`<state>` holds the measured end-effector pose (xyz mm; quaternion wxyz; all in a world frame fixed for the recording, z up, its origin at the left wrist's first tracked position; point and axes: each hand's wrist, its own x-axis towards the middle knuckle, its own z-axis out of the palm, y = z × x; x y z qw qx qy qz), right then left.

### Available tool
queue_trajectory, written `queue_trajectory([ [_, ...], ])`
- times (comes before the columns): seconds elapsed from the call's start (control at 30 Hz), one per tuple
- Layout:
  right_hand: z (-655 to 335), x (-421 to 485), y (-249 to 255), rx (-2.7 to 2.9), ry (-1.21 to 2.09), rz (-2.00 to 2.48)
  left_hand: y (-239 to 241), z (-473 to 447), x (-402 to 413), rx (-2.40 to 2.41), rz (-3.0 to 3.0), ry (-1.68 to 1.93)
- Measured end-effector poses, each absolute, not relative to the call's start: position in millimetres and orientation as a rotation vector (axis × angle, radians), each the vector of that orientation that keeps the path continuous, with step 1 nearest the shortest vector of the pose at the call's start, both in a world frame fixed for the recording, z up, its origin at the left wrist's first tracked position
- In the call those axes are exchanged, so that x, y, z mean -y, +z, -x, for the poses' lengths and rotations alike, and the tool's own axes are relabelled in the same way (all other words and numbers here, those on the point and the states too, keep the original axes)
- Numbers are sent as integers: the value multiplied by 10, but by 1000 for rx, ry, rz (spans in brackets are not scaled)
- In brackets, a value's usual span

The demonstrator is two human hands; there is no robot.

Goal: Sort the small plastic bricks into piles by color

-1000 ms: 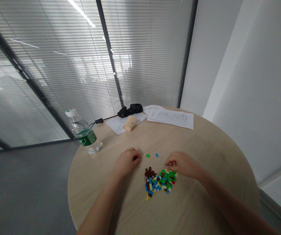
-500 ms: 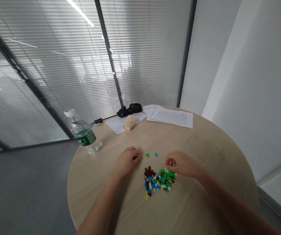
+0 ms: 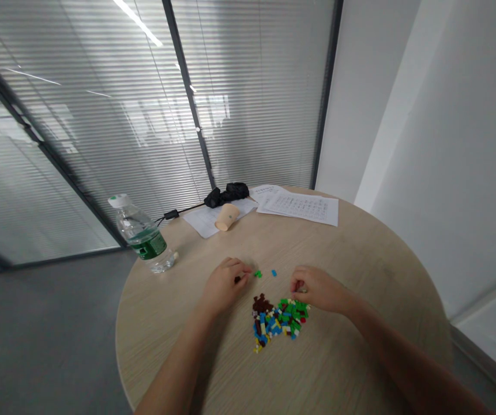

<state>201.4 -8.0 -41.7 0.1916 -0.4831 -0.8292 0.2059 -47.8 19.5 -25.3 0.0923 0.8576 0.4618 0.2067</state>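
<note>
A loose heap of tiny plastic building bricks (image 3: 276, 324) in brown, blue, green, yellow and white lies near the middle of the round table. My left hand (image 3: 224, 286) is up and to the left of the heap, its fingertips pinched on a small dark brick (image 3: 237, 279). My right hand (image 3: 316, 290) curls just above the heap's upper right edge, holding a small pale brick (image 3: 302, 289). Between my hands lie a small green brick (image 3: 257, 274) and a small blue brick (image 3: 274, 273), both apart from the heap.
The pale wood-grain round table (image 3: 352, 346) also holds a water bottle (image 3: 141, 237) on the left, a tipped paper cup (image 3: 227, 217) on a paper sheet (image 3: 202, 222), printed papers (image 3: 297, 208) and a black folded item (image 3: 226, 195) with a cable. Glass partitions with blinds stand behind.
The whole scene has drifted slightly left in view. My left fingers have spread a little over the dark brick, and my right hand has barely moved.
</note>
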Motion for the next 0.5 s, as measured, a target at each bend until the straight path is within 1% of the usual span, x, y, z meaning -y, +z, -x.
queue_trajectory([
  [0.13, -2017, 71, -377, 2273, 604, 1311, -261, 469, -197, -1346, -2545, 602],
  [0.3, -2006, 65, -343, 2104, 657, 1363, -239, 424, -165, -1327, -2551, 583],
  [0.5, -1963, 38, -363, 2068, 603, 1432, -266, 328, -106, -1264, -2584, 466],
])
